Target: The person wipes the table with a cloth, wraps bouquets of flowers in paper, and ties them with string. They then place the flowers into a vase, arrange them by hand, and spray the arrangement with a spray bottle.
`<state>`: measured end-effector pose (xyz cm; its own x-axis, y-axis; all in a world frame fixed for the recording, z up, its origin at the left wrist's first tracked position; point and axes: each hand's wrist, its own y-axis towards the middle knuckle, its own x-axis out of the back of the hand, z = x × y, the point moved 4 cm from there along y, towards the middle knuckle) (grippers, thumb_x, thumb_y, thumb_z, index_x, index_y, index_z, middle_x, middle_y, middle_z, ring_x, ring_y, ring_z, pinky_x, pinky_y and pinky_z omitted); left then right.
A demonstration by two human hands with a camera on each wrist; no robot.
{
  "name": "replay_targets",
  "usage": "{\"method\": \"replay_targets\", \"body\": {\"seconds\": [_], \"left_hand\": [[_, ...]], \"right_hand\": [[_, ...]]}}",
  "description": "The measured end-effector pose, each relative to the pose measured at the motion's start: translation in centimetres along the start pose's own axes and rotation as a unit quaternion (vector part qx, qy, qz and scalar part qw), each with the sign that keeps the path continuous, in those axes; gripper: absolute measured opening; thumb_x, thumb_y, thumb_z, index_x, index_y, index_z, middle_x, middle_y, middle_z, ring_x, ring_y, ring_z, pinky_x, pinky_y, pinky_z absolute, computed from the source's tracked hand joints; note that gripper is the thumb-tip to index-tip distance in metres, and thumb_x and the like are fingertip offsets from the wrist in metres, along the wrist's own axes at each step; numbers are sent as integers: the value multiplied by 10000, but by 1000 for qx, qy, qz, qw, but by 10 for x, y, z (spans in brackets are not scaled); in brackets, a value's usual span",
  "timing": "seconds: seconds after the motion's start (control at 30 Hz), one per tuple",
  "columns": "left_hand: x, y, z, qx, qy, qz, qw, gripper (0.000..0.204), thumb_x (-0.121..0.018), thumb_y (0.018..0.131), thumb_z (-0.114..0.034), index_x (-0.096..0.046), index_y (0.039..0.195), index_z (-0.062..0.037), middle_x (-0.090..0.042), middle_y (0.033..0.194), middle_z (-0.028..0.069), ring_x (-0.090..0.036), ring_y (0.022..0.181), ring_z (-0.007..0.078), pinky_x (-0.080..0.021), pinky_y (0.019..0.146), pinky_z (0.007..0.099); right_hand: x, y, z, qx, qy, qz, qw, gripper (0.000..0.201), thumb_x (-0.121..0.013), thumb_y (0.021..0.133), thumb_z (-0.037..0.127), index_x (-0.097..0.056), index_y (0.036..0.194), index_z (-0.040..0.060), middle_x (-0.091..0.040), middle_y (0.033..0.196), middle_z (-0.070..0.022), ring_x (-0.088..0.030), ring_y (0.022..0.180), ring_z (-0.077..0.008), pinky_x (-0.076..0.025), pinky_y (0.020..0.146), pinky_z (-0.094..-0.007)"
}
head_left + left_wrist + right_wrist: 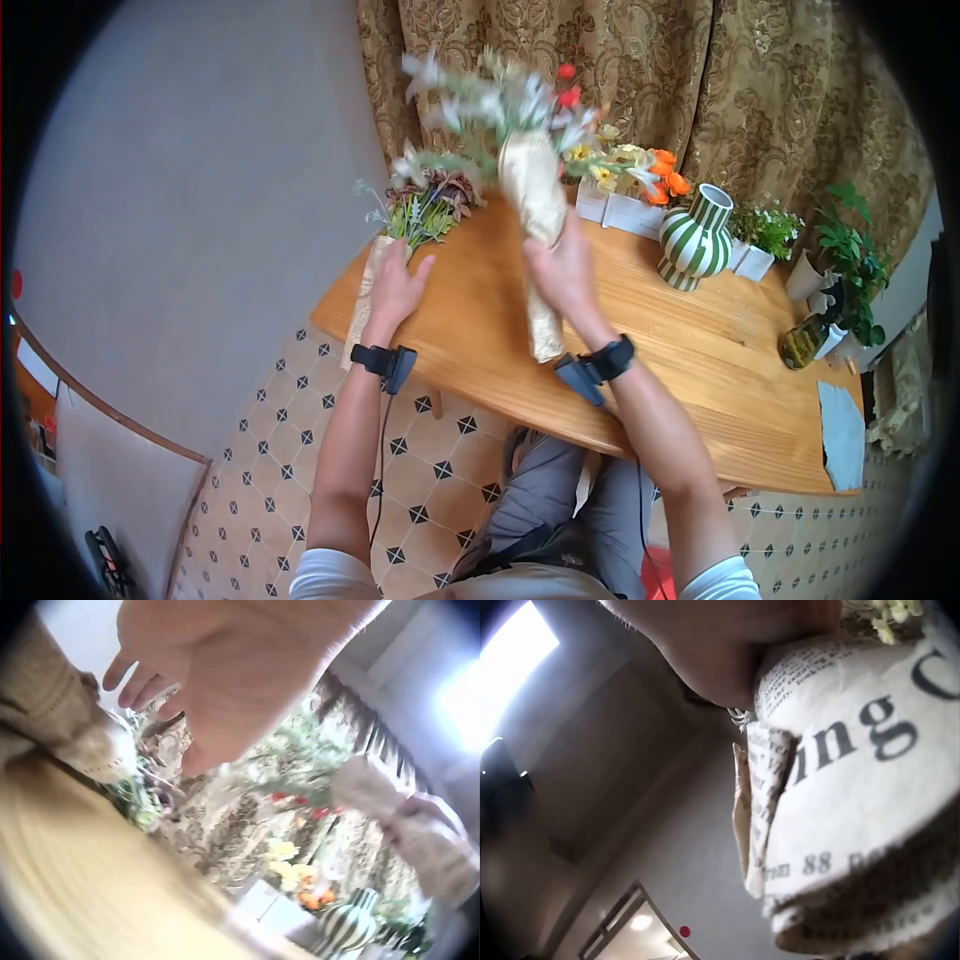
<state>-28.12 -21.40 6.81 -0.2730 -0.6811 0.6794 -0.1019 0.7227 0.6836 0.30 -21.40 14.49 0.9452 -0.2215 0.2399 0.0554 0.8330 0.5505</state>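
In the head view my right hand grips a bouquet wrapped in newsprint paper, holding it up above the table. White, red and pale green flowers fan out of its top, blurred. Large printed letters show on the wrap in the right wrist view. My left hand is at the table's left end, beside a second paper-wrapped bouquet with purple and green flowers. From the left wrist, that hand's fingers look extended, close to the second bouquet's wrap.
A green-and-white striped vase stands on the wooden table. Behind it are orange flowers with white boxes and a small potted plant. A glass jar and a grey cloth are at the right. Patterned curtains hang behind.
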Motion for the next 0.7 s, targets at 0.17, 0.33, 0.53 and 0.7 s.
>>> {"method": "replay_targets", "body": {"seconds": [0.17, 0.33, 0.53, 0.7], "left_hand": [[-49, -11, -57, 267, -556, 351, 704, 431, -563, 1026, -340, -536, 1268, 16, -637, 1180, 115, -618, 1115, 187, -512, 955, 336], [-87, -21, -71, 265, -608, 350, 662, 384, -552, 1031, -340, -549, 1246, -21, -650, 1158, 105, -646, 1065, 179, -529, 928, 329], [-83, -21, -79, 253, -602, 364, 664, 322, -548, 1033, -306, -589, 1173, -18, -682, 1067, 89, -680, 938, 167, -560, 773, 307], [-77, -25, -88, 255, -572, 358, 692, 362, -598, 1007, -302, -580, 1184, 14, -665, 1076, 92, -665, 893, 149, -552, 725, 290]], "right_hand": [[-44, -45, -72, -28, -97, 211, 972, 787, -715, 857, 429, -413, 1384, -72, -609, 1212, -324, -615, 1132, -439, -475, 969, -473], [-25, -47, -95, -126, -10, 263, 957, 724, -676, 907, 407, -420, 1433, -20, -700, 1018, -229, -698, 930, -325, -532, 824, -405], [8, -46, -115, -124, -2, 256, 959, 313, -666, 928, 239, -674, 1107, -19, -709, 808, -129, -685, 737, -224, -528, 687, -344], [10, -47, -88, -63, -32, 195, 978, 257, -683, 917, 255, -718, 957, 4, -713, 794, -144, -691, 721, -247, -534, 681, -349]]}}
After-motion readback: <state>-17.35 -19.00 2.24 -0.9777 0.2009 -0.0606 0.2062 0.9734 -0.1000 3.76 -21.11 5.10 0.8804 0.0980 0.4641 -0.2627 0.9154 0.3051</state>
